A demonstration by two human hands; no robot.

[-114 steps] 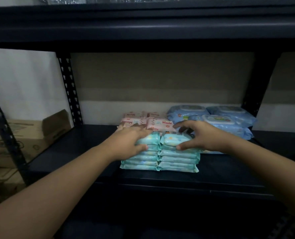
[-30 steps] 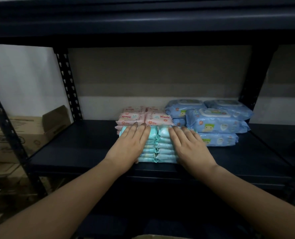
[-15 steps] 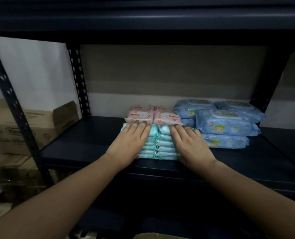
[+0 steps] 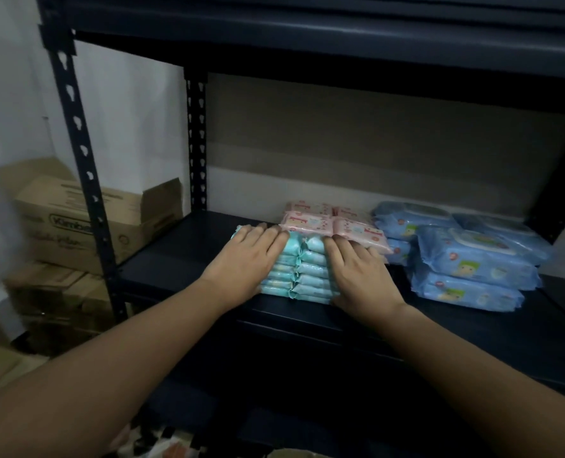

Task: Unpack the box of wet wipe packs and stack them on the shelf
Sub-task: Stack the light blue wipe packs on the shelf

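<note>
Teal wet wipe packs (image 4: 302,269) stacked in two columns near front edge of dark shelf (image 4: 181,259). Left hand (image 4: 246,259) laid flat, fingers straight, against left column; right hand (image 4: 362,276) laid flat likewise against right column. Pink packs (image 4: 334,228) set just behind teal stack; blue packs (image 4: 469,259) piled to right. Cardboard box (image 4: 76,219) seen beyond left upright.

Dim room. A dark metal rack (image 4: 76,133) stands against a pale wall (image 4: 125,127); cardboard boxes (image 4: 76,226) are stacked at left.
</note>
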